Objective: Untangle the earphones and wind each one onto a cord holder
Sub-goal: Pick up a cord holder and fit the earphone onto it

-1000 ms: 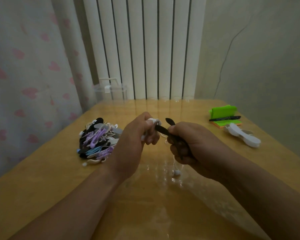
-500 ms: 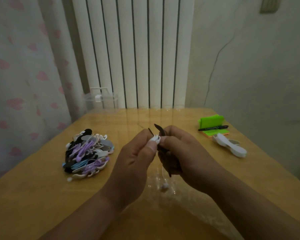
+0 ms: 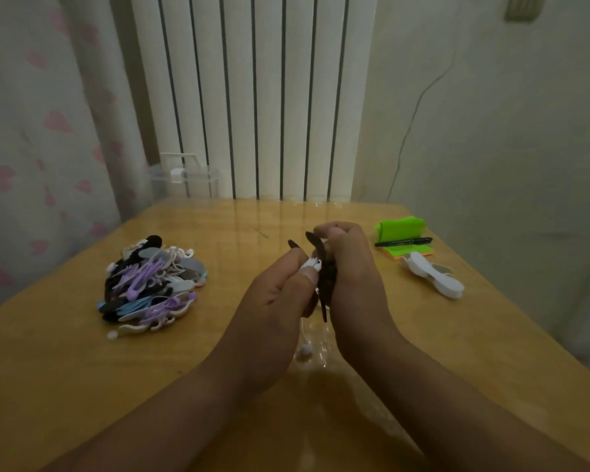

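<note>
Above the middle of the surface (image 3: 65, 369), both hands meet around a black holder (image 3: 325, 277), which stands nearly upright with its two curved tips poking out at the top. The right hand (image 3: 351, 277) has its fingers curled round the holder from the right side. The left hand (image 3: 273, 301), pressed against the holder's left side, pinches a white part of the earphone (image 3: 311, 264) between thumb and fingers. A thin white cord hangs below the holder, ending in an earbud (image 3: 304, 350) that dangles just above the surface or touches it; I cannot tell which.

Well to the left of the holder lies a pile (image 3: 150, 287) of tangled purple, blue, black and white holders and cords. To the holder's right lies a white winder (image 3: 433, 274), and just behind that a green notepad (image 3: 401, 226) with a pen (image 3: 402, 241) across it. Far behind and left of the holder stands a clear box (image 3: 184, 175), at the foot of a radiator (image 3: 252, 97).
</note>
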